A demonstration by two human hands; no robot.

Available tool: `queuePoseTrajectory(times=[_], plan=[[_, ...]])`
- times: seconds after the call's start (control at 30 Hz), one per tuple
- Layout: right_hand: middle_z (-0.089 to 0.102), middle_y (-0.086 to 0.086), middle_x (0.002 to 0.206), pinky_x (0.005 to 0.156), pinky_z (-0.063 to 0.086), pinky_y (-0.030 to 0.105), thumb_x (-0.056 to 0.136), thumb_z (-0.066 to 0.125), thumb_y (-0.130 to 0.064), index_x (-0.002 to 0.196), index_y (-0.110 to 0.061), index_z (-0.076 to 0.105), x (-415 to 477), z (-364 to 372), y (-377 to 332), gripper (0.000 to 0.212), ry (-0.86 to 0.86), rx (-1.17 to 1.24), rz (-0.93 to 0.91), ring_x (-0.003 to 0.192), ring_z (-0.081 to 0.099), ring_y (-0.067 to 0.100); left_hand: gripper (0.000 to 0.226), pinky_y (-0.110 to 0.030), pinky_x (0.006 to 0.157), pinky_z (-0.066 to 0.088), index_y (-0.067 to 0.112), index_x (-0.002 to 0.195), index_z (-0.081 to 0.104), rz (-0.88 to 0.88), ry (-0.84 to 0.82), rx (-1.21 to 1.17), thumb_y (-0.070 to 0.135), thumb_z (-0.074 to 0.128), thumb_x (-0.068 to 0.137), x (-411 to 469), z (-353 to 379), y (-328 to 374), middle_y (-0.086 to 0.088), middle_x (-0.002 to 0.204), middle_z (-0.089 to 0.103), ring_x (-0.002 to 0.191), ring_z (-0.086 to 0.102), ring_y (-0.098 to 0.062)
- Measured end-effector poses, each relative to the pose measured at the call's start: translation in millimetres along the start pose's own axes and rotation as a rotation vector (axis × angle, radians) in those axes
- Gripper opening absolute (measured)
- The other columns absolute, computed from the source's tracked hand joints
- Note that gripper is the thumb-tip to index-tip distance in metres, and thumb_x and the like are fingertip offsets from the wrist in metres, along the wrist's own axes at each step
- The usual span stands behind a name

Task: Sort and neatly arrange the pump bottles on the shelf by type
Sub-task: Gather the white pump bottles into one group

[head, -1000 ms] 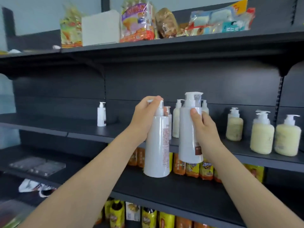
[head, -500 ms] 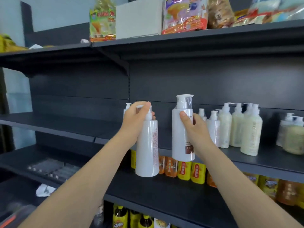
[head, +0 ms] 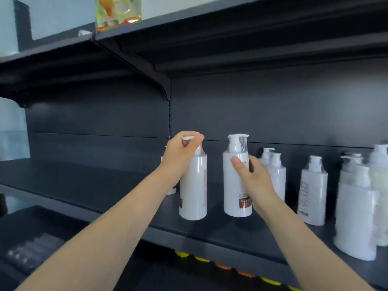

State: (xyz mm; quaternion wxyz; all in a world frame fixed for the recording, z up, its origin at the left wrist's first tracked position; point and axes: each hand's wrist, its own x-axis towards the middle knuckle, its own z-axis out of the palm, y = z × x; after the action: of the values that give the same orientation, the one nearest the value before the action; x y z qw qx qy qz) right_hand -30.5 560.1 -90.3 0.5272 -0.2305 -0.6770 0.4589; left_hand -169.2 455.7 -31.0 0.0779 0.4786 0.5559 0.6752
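Dark metal shelving fills the view, and the middle shelf (head: 210, 232) carries the work. On it the left hand (head: 180, 156) closes over the pump head of a tall white bottle (head: 193, 185), fingers curled around the top, while the right hand (head: 249, 175) wraps the shoulder of a second white bottle (head: 235, 179) just beside it, thumb across the front. Both bottles hang upright, their bases low over the shelf near its front edge; whether they touch it cannot be told. This looks like the setting-down step for a matched pair, and the next move calls for lowering them square and side by side before letting go. Right of the held pair stand more white pump bottles (head: 312, 192), then a blurred group (head: 357, 206) partly cut off by the frame. Behind the left hand a smaller bottle (head: 171, 191) is mostly hidden. Labels are too soft to read.
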Motion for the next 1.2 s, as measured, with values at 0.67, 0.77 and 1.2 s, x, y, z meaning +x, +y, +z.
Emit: queuePoseTrajectory(times=[0.67, 0.77, 1.2], plan=[[0.067, -0.005, 0.094, 0.076, 0.052, 0.027, 0.085, 0.066, -0.035, 0.097, -0.026, 0.059, 158, 55, 108, 0.017, 0.186, -0.143, 0.072, 0.087, 0.065, 0.011, 0.024, -0.004, 0.062, 0.036, 0.004, 0.103, 0.064, 0.045, 0.159, -0.03, 0.024, 0.059, 0.09, 198, 70, -157, -0.001, 0.095, 0.062, 0.085, 0.053, -0.012], [0.067, -0.006, 0.091, 0.073, 0.051, 0.024, 0.084, 0.067, -0.032, 0.094, -0.026, 0.059, 172, 59, 126, 0.014, 0.179, -0.169, 0.101, 0.085, 0.065, 0.011, 0.023, -0.004, 0.062, 0.036, 0.003, 0.103, 0.064, 0.03, 0.172, -0.056, 0.022, 0.061, 0.089, 208, 75, -179, -0.004, 0.096, 0.063, 0.084, 0.054, -0.013], [0.062, 0.008, 0.111, 0.088, 0.055, 0.04, 0.063, 0.075, -0.052, 0.102, -0.021, 0.062, 189, 58, 163, 0.052, 0.131, -0.342, 0.174, 0.095, 0.066, 0.018, 0.037, -0.022, 0.084, 0.039, 0.009, 0.116, 0.06, -0.066, 0.188, -0.004, 0.031, 0.063, 0.086, 211, 73, -221, -0.005, 0.107, 0.064, 0.1, 0.057, -0.019]])
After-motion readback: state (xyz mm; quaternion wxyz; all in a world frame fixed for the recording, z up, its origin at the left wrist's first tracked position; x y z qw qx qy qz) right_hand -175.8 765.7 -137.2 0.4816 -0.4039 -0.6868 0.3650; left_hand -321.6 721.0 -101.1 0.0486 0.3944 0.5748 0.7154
